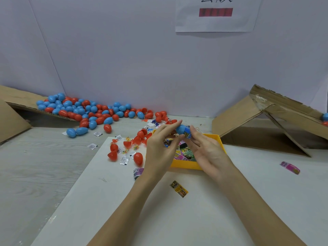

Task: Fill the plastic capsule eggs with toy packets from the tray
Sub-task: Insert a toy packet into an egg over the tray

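I hold one blue capsule egg [182, 129] between left hand [160, 146] and right hand [206, 150] above the yellow tray [186, 165], a packet half inside, while the egg pile [85, 110] waits, so I judge much remains.

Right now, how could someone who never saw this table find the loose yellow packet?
Start at the yellow tray in the middle of the white sheet. Come toward the person, between the two forearms: the yellow packet lies there alone and flat on the sheet. Unlike the pink packet far to the right, it is yellow with black print.
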{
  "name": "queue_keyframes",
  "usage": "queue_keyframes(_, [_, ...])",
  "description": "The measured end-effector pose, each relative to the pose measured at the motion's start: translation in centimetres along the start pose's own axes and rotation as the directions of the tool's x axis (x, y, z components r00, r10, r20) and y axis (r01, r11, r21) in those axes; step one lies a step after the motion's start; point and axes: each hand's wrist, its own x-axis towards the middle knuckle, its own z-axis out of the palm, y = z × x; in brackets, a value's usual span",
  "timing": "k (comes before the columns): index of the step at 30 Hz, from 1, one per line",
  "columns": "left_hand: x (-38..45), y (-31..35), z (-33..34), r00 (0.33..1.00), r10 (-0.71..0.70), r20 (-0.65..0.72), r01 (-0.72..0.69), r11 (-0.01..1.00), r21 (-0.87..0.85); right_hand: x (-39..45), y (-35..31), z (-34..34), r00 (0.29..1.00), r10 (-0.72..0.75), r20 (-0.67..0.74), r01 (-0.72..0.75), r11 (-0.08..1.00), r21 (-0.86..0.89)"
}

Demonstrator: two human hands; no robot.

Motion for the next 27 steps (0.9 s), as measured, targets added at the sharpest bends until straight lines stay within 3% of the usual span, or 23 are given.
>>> queue_keyframes(12, [-0.1,-0.3,-0.1,0.998,0.053,-0.021,-0.053,0.999,-0.002,-0.4,0.0,-0.1,0.996,0.085,0.021,-0.085,0.996,-0.026])
queue_keyframes(21, [-0.3,-1.0,-0.2,0.973,0.230,-0.008,-0.225,0.956,0.189,-0.8,0.0,0.7,0.971,0.238,0.025,-0.238,0.971,0.034])
queue_keyframes(27, [-0.5,-1.0,-0.1,0.960,0.280,-0.015,-0.268,0.932,0.243,-1.1,0.3,1.0,0.926,0.369,0.072,-0.375,0.920,0.109])
